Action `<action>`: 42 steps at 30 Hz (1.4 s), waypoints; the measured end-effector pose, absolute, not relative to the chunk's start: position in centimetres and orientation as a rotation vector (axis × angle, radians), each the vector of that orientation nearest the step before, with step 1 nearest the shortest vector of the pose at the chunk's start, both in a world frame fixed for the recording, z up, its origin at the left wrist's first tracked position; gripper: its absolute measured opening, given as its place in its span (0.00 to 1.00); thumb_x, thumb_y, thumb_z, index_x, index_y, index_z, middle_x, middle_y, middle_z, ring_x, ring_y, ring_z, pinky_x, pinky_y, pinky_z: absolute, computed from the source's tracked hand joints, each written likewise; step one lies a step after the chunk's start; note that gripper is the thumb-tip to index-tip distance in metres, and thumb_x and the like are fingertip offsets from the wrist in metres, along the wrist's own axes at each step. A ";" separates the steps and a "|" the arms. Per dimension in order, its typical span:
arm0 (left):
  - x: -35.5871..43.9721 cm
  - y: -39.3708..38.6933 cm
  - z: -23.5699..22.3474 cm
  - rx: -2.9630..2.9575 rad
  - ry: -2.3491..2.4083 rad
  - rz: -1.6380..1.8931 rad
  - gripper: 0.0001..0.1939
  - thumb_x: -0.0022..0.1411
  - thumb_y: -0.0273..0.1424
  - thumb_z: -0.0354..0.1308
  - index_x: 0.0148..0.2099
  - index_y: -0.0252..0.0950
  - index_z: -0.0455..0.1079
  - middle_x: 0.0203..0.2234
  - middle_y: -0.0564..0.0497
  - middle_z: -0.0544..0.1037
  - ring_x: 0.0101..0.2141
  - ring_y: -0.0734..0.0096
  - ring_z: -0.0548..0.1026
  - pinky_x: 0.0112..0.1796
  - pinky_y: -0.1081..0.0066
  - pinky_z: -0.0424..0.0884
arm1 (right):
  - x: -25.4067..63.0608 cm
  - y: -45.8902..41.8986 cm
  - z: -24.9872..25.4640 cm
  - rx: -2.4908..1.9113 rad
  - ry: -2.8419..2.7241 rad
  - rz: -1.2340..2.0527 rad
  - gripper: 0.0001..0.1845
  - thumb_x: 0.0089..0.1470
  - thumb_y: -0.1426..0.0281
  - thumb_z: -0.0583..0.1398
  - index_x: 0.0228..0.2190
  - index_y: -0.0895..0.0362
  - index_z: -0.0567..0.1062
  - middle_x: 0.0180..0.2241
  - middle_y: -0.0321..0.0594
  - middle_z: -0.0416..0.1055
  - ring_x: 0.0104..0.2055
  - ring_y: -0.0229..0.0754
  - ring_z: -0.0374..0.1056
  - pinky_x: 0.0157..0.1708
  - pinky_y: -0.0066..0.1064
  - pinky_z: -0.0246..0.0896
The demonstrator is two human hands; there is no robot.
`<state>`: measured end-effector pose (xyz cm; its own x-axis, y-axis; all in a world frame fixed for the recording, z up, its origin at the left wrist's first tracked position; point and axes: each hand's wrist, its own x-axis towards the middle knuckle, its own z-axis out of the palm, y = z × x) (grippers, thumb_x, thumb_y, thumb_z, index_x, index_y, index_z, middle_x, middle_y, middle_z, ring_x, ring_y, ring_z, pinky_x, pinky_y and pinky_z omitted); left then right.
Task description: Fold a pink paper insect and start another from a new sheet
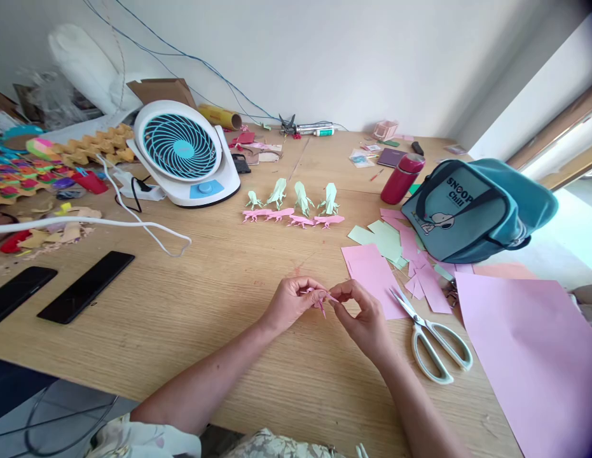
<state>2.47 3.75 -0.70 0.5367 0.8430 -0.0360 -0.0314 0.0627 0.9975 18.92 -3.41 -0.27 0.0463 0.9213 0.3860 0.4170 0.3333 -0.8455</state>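
Observation:
Above the front middle of the table, my left hand (296, 301) is closed around a small folded pink paper figure (320, 304), much of it hidden by the fingers. My right hand (361, 312) pinches a thin pointed end of the same figure between thumb and forefinger. Farther back stands a row of pink origami figures (301, 221) with thin legs. Right behind them are several pale green origami figures (302, 198). White-handled scissors (432, 337) lie partly open to the right of my right hand, their tips near a pink sheet (374, 273).
Pink and green paper pieces (384, 240) lie beside a teal bag (462, 210) and a red bottle (403, 178). A large pink sheet (529, 356) covers the right edge. At left are a fan (181, 149), a white cable (147, 222) and two phones (86, 287) (21, 289).

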 end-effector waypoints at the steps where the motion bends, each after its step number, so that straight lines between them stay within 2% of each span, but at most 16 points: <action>1: 2.5 3.7 -0.8 1.328 0.774 0.758 0.15 0.55 0.40 0.67 0.33 0.30 0.76 0.22 0.52 0.76 0.24 0.76 0.73 0.29 0.76 0.70 | 18.8 -3.4 -0.2 -1.242 -1.575 0.551 0.06 0.59 0.76 0.58 0.35 0.53 0.73 0.32 0.37 0.71 0.34 0.39 0.66 0.36 0.32 0.63; 7: 2.7 3.5 -1.2 1.219 0.770 0.695 0.19 0.53 0.44 0.67 0.33 0.30 0.75 0.20 0.52 0.75 0.22 0.78 0.70 0.23 0.79 0.64 | 18.7 -3.7 -0.1 -1.211 -1.656 0.423 0.09 0.59 0.79 0.56 0.35 0.54 0.72 0.32 0.38 0.69 0.34 0.40 0.67 0.34 0.32 0.63; 16: 2.9 3.0 -0.4 1.226 0.750 0.727 0.20 0.52 0.44 0.68 0.33 0.30 0.75 0.21 0.51 0.75 0.22 0.77 0.70 0.26 0.76 0.66 | 18.2 -3.9 -0.3 -1.225 -1.661 0.313 0.11 0.57 0.81 0.55 0.36 0.54 0.71 0.33 0.40 0.68 0.35 0.41 0.67 0.35 0.33 0.64; 22: 2.8 2.9 -0.3 1.227 0.762 0.699 0.21 0.49 0.44 0.70 0.33 0.30 0.75 0.21 0.52 0.75 0.20 0.79 0.67 0.21 0.78 0.62 | 18.5 -4.2 -0.6 -1.238 -1.685 0.195 0.13 0.57 0.81 0.56 0.39 0.52 0.71 0.35 0.41 0.68 0.36 0.42 0.69 0.35 0.35 0.66; 38: 2.6 2.7 0.4 1.389 0.713 0.796 0.18 0.52 0.42 0.68 0.32 0.30 0.77 0.23 0.49 0.76 0.21 0.78 0.69 0.23 0.77 0.64 | 19.2 -4.5 -0.6 -1.216 -1.784 0.122 0.17 0.55 0.82 0.58 0.42 0.50 0.73 0.35 0.41 0.69 0.34 0.42 0.68 0.33 0.35 0.65; 42: 2.6 2.8 0.2 1.444 0.693 0.844 0.14 0.53 0.38 0.69 0.32 0.31 0.78 0.26 0.48 0.78 0.26 0.74 0.74 0.28 0.76 0.69 | 19.2 -4.4 -0.7 -1.204 -1.763 0.138 0.17 0.54 0.82 0.59 0.40 0.50 0.73 0.35 0.40 0.69 0.34 0.42 0.68 0.32 0.35 0.65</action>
<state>2.55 2.77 0.24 0.5498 0.8306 0.0881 -0.0750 -0.0560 0.9956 19.17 -4.36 -0.68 -0.0511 0.7680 0.6384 0.6593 0.5061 -0.5561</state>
